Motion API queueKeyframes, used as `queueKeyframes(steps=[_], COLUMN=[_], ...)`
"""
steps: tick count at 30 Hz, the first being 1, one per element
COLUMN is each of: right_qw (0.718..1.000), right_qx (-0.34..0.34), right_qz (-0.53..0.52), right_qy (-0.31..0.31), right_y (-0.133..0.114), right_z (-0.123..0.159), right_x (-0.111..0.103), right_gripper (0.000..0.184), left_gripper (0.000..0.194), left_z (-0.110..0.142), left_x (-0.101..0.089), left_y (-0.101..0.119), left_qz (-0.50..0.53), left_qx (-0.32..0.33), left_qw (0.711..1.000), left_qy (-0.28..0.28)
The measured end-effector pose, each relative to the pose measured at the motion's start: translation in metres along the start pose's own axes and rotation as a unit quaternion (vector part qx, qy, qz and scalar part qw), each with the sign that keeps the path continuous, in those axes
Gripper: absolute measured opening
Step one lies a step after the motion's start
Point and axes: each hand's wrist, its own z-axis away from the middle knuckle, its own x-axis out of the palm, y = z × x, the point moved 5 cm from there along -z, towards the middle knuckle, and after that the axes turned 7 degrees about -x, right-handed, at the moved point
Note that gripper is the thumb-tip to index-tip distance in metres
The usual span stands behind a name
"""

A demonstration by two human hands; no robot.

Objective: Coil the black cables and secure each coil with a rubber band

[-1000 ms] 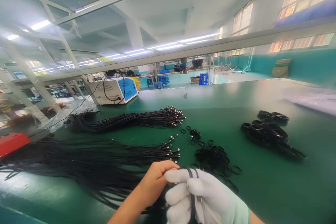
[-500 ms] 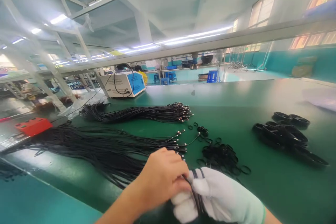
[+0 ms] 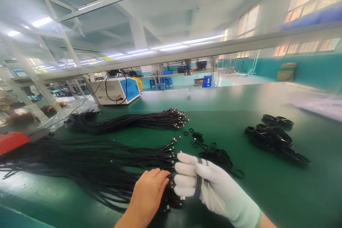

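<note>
Gripping the plug ends of a black cable bunch (image 3: 171,194) at the near edge of the bench (image 3: 267,192), the bare left hand (image 3: 149,194) and gloved right hand (image 3: 205,185) are both closed on it. Two rubber bands (image 3: 199,178) circle the right fingers. Two more cable heaps (image 3: 88,164) lie toward the left edge.

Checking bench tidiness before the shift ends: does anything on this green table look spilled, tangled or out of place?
Mostly orderly. The near cable pile is splayed and loosely tangled, unlike the neater far bundle. Small black bands lie scattered, a few strays near the connector ends. The gloved right hand has bands looped over its fingers; the bare left hand rests on the cables.
</note>
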Motion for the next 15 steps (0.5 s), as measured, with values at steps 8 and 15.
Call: queueKeyframes(steps=[8, 15], right_qw=[0.974, 0.968], right_qx=[0.047, 0.241], right_qz=[0.195, 0.061], right_qy=[0.105, -0.040], right_y=[0.017, 0.059], right_z=[0.010, 0.028], right_x=[-0.023, -0.003], right_gripper=[0.028, 0.037], left_gripper=[0.010, 0.008], left_z=[0.026, 0.007], left_x=[-0.024, -0.054], left_y=[0.061, 0.036], left_qz=[-0.078, 0.119], left_qx=[0.178, 0.103], left_qw=[0.977, 0.983], left_qy=[0.091, -0.092])
